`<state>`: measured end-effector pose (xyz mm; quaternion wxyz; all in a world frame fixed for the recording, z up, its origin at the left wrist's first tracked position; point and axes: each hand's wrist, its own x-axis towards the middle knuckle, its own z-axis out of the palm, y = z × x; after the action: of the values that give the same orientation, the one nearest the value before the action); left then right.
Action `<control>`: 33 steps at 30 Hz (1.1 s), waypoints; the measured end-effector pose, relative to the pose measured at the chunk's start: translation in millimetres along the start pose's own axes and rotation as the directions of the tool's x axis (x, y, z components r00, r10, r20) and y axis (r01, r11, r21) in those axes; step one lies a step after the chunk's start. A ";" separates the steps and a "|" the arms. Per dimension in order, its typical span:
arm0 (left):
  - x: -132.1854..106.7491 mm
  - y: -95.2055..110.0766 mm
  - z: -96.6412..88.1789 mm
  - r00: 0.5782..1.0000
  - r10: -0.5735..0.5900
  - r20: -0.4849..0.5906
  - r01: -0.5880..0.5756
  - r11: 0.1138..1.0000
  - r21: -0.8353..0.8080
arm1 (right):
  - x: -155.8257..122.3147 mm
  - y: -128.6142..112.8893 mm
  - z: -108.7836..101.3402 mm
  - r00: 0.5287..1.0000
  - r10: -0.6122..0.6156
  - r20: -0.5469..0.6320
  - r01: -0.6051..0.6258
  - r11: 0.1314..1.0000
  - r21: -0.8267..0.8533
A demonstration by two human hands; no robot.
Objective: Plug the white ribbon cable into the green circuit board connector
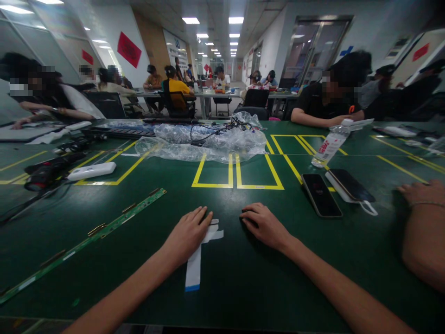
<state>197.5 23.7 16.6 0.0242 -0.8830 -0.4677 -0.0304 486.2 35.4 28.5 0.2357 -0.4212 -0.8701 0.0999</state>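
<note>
My left hand (187, 232) lies palm down on the green tabletop, over part of a white flat ribbon cable (193, 269). Its fingers are stretched forward and do not visibly grip the cable. The cable's blue-tipped end points towards me, and its folded white far end shows beside my fingertips. To the right, my right hand (266, 226) rests on the table with loosely bent fingers, apart from the cable and holding nothing. Left of my left hand, a long narrow green circuit board (114, 225) lies slantwise, with several connectors along its edge.
Crumpled clear plastic wrap (215, 141) with black cables (208, 134) lies at the back. Two phones (320, 195) and a bottle (332, 144) are on the right, near another person's arm (426, 227). A white device (92, 171) and black gear (52, 171) are on the left.
</note>
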 end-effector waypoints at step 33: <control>14.3 -16.0 -21.2 0.976 -0.204 0.068 0.207 0.978 -0.027 | -2.6 8.9 4.0 0.990 0.115 0.079 -0.106 0.988 -0.112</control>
<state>191.6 43.0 39.0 -0.0093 -0.8307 -0.5565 -0.0119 491.7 39.1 20.9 0.1695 -0.4763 -0.8588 0.0834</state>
